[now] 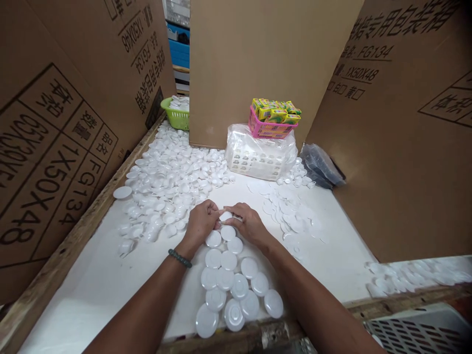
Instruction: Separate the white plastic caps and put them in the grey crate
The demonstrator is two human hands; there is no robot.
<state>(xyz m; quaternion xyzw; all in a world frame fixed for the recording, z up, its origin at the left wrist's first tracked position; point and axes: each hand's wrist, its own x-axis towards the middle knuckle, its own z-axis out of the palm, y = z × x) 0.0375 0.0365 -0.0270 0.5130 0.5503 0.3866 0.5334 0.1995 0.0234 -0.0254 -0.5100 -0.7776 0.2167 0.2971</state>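
My left hand (201,223) and my right hand (250,225) meet over the middle of the white table. Between them is a small white round disc (225,216), gripped at its edges by the fingertips of both hands. The left fingers partly hide it. Just below my hands lie several white plastic saucers (228,260), spread toward the table's front edge. To the left is a big heap of small white plastic cups (173,172). Thin flat white discs (295,209) lie loosely scattered to the right of my right hand.
Tall cardboard sheets (258,59) wall the table. A plastic-wrapped pack (258,160) at the back bears a pink basket (271,129) of yellow-green boxes. Also there are a green basket (177,118), a dark plastic bag (319,164), more white pieces (416,275) and a grey crate (420,327).
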